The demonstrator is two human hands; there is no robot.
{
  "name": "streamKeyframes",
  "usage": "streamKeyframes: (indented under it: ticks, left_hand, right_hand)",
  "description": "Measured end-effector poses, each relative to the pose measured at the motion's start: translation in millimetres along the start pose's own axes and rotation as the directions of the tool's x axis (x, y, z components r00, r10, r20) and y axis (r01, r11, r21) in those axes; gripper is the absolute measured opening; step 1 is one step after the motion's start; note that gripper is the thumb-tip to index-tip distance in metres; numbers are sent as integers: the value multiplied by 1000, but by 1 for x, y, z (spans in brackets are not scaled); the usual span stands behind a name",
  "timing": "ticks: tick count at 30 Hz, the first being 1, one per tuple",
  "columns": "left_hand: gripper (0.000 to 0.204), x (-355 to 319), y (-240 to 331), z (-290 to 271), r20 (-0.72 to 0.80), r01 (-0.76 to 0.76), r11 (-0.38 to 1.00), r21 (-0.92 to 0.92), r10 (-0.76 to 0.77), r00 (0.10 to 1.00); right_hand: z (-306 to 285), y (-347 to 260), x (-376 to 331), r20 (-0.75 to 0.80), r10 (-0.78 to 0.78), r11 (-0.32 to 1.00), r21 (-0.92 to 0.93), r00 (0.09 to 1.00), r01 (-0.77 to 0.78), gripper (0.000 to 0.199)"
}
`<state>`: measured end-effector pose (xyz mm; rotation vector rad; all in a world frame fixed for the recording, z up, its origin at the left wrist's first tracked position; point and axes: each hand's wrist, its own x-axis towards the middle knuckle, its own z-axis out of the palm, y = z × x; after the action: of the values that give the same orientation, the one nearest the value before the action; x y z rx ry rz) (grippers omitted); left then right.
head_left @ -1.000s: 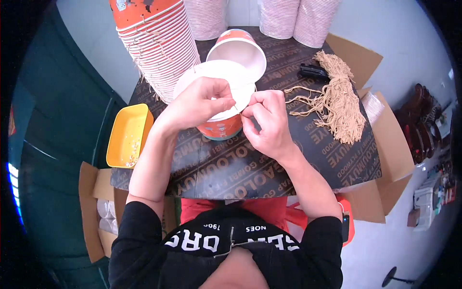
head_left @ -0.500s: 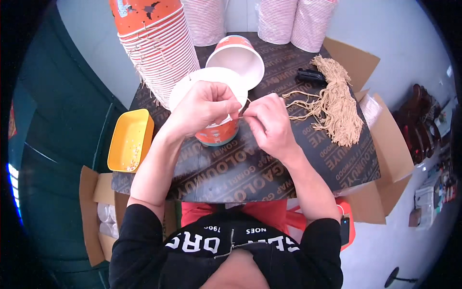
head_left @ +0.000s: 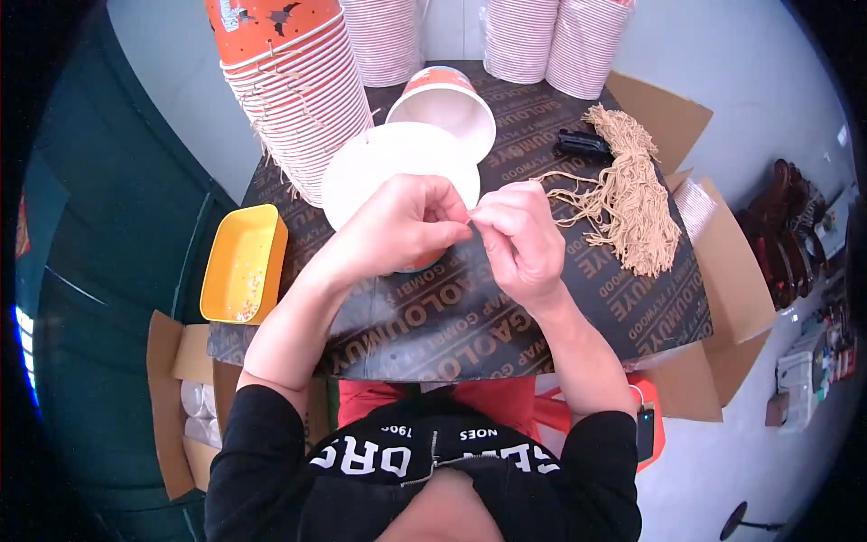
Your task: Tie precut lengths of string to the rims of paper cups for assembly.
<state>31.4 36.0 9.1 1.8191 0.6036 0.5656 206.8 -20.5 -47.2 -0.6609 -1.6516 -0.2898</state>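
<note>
My left hand (head_left: pixel 397 226) and right hand (head_left: pixel 517 239) meet fingertip to fingertip, fingers pinched shut on something too small to see, over the white-lined paper bucket (head_left: pixel 384 167) at twelve o'clock. Tan string bundle (head_left: pixel 628 194) lies at two o'clock on the surface (head_left: pixel 470 325). I judge I'm fastening a string at the rim; next needs a steady pull.

Small packing workshop, stacked paper cups (head_left: pixel 298 99), cardboard boxes (head_left: pixel 722 262)
</note>
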Motion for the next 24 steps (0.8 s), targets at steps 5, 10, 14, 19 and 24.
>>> streamKeyframes:
  ticks: [5, 10, 14, 19, 24]
  left_hand:
    - [10, 4, -12, 2, 36, -66, 996, 62, 64, 997]
    - [8, 4, -3, -6, 85, 103, 975, -197, -88, 993]
    - [8, 4, -4, -11, 64, 65, 962, -266, -49, 997]
    - [8, 2, -3, -12, 56, 56, 960, -276, -42, 998]
    - [8, 3, -2, -9, 87, 59, 961, -271, -36, 996]
  right_hand:
    - [2, 4, -2, 19, 5, 1000, 2, 1000, -5, 26]
    - [2, 6, -3, -41, 201, 977, -64, 979, -204, 25]
    - [0, 4, -4, 44, 203, 979, -18, 978, -202, 19]
    - [0, -4, 0, 95, 204, 979, -3, 974, -205, 16]
    - [1, -1, -2, 74, 173, 985, -26, 982, -171, 15]
